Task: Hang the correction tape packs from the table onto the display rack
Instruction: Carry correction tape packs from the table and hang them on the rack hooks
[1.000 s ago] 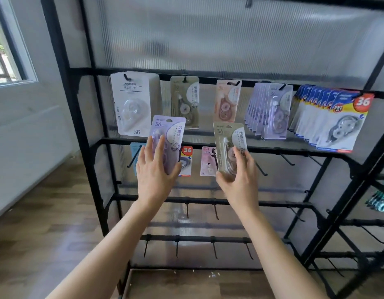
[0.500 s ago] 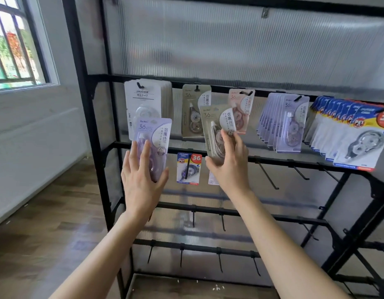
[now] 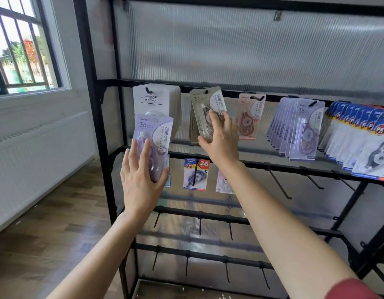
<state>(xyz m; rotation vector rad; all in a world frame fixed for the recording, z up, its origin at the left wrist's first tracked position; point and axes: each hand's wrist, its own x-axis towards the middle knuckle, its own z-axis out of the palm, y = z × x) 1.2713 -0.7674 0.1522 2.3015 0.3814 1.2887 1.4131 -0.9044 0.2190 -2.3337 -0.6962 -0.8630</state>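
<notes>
Raised beige pack (image 3: 205,108), pinched in right hand (image 3: 221,145), to hook (image 3: 206,91); holding lilac pack (image 3: 153,134) in left hand (image 3: 141,182). Align hole.

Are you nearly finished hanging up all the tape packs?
Partly. On the rack, stacks already hang along the top row, like the white packs and the blue packs. The right hand holds a beige pack up at a top hook. The left hand holds a purple pack, not yet hung. The table is out of view.
</notes>
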